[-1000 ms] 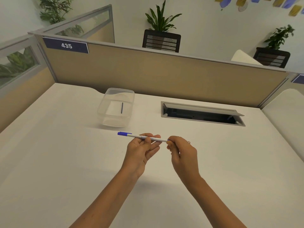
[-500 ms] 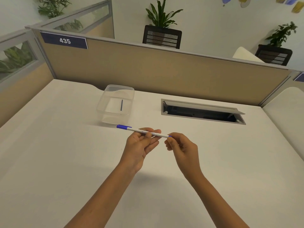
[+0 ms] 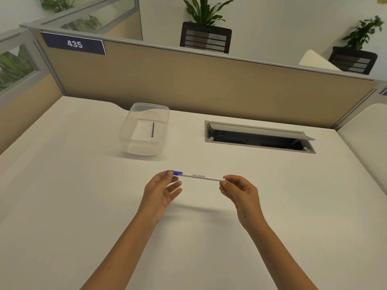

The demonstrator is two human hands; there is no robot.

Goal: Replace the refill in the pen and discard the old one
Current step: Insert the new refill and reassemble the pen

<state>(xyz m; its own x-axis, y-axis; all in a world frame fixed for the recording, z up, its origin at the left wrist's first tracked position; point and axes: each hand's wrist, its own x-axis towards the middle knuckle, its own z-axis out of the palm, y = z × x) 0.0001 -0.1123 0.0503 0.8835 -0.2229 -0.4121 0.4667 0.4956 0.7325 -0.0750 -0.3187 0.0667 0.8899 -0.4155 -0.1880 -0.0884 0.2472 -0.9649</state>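
The pen [image 3: 199, 176] is held level above the worktop [image 3: 272, 195], its capped end pinched by the left hand [image 3: 161, 190] and its other end by the right hand [image 3: 240, 191], probably so it can be pulled apart. A refill [image 3: 152, 129] lies in the clear tub [image 3: 129, 130].

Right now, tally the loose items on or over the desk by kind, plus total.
Pens: 1, the pen, held at its ends by the left hand and right hand
Refills: 1, the refill lying in the container
Clear containers: 1, the container
Total: 3
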